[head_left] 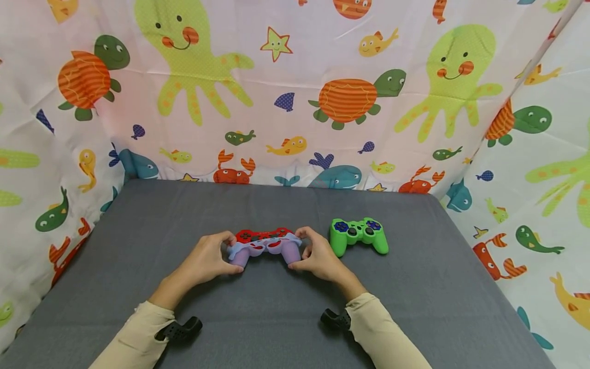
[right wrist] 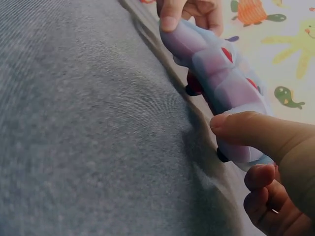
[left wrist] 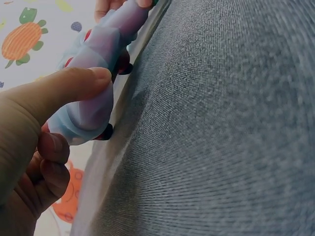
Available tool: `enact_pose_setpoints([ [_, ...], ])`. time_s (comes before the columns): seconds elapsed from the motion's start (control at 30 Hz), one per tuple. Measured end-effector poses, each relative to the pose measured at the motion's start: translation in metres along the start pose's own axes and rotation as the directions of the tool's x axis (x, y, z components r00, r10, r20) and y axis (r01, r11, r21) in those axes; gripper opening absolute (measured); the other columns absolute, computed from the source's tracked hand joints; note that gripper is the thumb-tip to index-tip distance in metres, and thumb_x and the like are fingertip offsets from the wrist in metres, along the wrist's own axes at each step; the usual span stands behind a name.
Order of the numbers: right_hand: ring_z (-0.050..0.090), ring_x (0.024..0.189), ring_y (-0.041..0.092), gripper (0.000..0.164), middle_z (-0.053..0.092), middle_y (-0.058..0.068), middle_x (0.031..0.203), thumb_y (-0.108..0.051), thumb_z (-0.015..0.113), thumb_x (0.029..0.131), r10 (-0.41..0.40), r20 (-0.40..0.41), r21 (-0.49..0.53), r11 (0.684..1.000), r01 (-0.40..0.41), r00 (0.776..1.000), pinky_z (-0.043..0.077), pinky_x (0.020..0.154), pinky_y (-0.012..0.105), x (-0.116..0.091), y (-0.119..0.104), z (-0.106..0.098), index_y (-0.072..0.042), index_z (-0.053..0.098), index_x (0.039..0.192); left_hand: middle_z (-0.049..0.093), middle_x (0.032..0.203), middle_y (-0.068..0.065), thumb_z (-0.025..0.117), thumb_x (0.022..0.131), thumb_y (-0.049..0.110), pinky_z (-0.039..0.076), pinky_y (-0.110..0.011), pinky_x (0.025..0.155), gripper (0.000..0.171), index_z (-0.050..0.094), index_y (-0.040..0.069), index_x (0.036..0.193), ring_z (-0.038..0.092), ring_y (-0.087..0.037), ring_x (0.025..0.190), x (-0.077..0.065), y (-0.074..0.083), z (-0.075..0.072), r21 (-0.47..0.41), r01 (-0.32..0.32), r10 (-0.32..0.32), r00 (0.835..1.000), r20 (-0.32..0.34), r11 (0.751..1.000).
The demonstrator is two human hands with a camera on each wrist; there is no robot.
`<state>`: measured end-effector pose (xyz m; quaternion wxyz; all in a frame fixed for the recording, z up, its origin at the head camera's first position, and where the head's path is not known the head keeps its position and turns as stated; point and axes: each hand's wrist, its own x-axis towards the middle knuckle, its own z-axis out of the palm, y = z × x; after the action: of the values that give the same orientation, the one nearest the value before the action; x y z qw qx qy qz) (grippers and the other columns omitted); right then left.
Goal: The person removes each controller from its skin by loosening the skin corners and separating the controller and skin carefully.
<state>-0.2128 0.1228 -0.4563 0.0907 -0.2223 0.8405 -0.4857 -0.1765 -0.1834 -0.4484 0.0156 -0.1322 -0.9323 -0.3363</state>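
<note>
A red game controller (head_left: 265, 235) with dark buttons sits mid-table in the head view. A pale purple and blue soft cover (head_left: 289, 251) wraps its lower side and both grips, while the red upper face stays bare. My left hand (head_left: 207, 258) pinches the covered left end, thumb on the grip and fingers at the upper corner. At the opposite end, my right hand (head_left: 319, 256) holds the covered right grip the same way. Both wrist views show the cover (left wrist: 93, 51) stretched along the grips, with red showing through openings and black trigger parts (right wrist: 223, 155) sticking out underneath.
A green game controller (head_left: 355, 233) with dark blue button areas lies just right of my right hand. Grey cloth (head_left: 258, 328) covers the table. A sea-animal printed curtain (head_left: 295, 66) hangs behind and along both sides. Black straps (head_left: 180, 330) sit at my wrists.
</note>
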Motion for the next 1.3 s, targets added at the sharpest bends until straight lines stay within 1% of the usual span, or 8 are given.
enact_pose_setpoints([
  [0.1,0.042,0.047,0.007,0.059,0.044,0.002,0.060,-0.007,0.091,0.071,0.021,-0.004,0.007,1.000,-0.021,1.000,0.038,0.047,0.022,0.0003,0.0004,-0.0007,-0.011,0.053,0.117,0.064,0.094,-0.002,0.095,0.065,0.029,0.041,-0.029,0.067,0.050,0.064,0.011,0.101,0.049,-0.015,0.076,-0.0001,0.0007,-0.0007,0.009,-0.005,0.005,1.000,-0.018,1.000],
  [0.17,0.042,0.047,0.008,0.057,0.043,-0.001,0.058,-0.008,0.091,0.071,0.026,0.000,0.010,1.000,-0.026,1.000,0.037,0.047,0.022,0.0003,0.0007,-0.0008,-0.011,0.054,0.114,0.065,0.095,-0.002,0.095,0.065,0.029,0.042,-0.029,0.069,0.050,0.065,0.011,0.100,0.050,-0.015,0.076,-0.0002,0.0010,-0.0012,0.014,-0.004,0.004,1.000,-0.026,1.000],
  [0.3,0.043,0.046,0.008,0.054,0.046,0.000,0.057,-0.010,0.091,0.072,0.021,0.006,0.006,1.000,-0.021,1.000,0.038,0.046,0.023,-0.0004,0.0021,-0.0006,-0.011,0.056,0.112,0.066,0.095,-0.003,0.095,0.065,0.029,0.042,-0.030,0.070,0.050,0.065,0.011,0.100,0.051,-0.015,0.078,-0.0004,0.0015,-0.0016,0.012,0.006,-0.006,1.000,-0.018,1.000],
  [0.57,0.045,0.046,0.007,0.050,0.048,0.000,0.062,-0.011,0.092,0.072,0.013,-0.002,-0.023,1.000,-0.013,1.000,0.039,0.046,0.023,-0.0017,0.0002,0.0016,-0.012,0.058,0.108,0.062,0.089,-0.002,0.095,0.066,0.026,0.037,-0.026,0.061,0.047,0.064,0.010,0.098,0.045,-0.014,0.068,-0.0006,0.0014,-0.0035,-0.012,0.024,-0.024,1.000,0.009,1.000],
  [0.93,0.044,0.046,0.006,0.047,0.048,-0.001,0.062,-0.012,0.092,0.072,-0.008,-0.010,-0.056,0.998,0.007,1.000,0.039,0.046,0.023,-0.0022,-0.0003,0.0023,-0.011,0.059,0.106,0.056,0.076,0.001,0.095,0.066,0.023,0.035,-0.024,0.055,0.043,0.064,0.011,0.094,0.043,-0.011,0.060,-0.0012,0.0045,-0.0058,-0.025,0.005,-0.004,1.000,0.016,1.000],
  [1.07,0.042,0.044,0.006,0.046,0.046,-0.001,0.060,-0.012,0.092,0.071,-0.014,-0.011,-0.053,0.999,0.013,1.000,0.038,0.045,0.022,-0.0020,-0.0002,0.0025,-0.011,0.060,0.104,0.057,0.078,0.000,0.095,0.067,0.023,0.035,-0.024,0.056,0.043,0.064,0.010,0.094,0.043,-0.011,0.061,-0.0008,0.0040,-0.0064,-0.027,0.006,-0.005,1.000,0.022,1.000],
  [1.17,0.041,0.046,0.005,0.047,0.045,-0.001,0.061,-0.012,0.092,0.072,-0.019,0.003,-0.052,0.998,0.019,1.000,0.037,0.046,0.021,-0.0013,0.0003,0.0037,-0.011,0.058,0.104,0.058,0.081,0.000,0.095,0.067,0.024,0.036,-0.025,0.057,0.043,0.063,0.011,0.093,0.044,-0.012,0.063,-0.0005,0.0024,-0.0070,-0.019,0.005,-0.005,1.000,0.028,1.000],
  [1.3,0.043,0.050,0.007,0.049,0.045,0.000,0.063,-0.012,0.090,0.074,-0.023,0.038,-0.056,0.998,0.025,0.999,0.037,0.051,0.020,-0.0007,0.0015,0.0058,-0.011,0.051,0.103,0.054,0.078,0.001,0.095,0.067,0.026,0.036,-0.026,0.058,0.046,0.059,0.014,0.092,0.045,-0.012,0.064,0.0001,-0.0007,-0.0065,-0.007,0.009,-0.009,0.998,0.057,1.000],
])
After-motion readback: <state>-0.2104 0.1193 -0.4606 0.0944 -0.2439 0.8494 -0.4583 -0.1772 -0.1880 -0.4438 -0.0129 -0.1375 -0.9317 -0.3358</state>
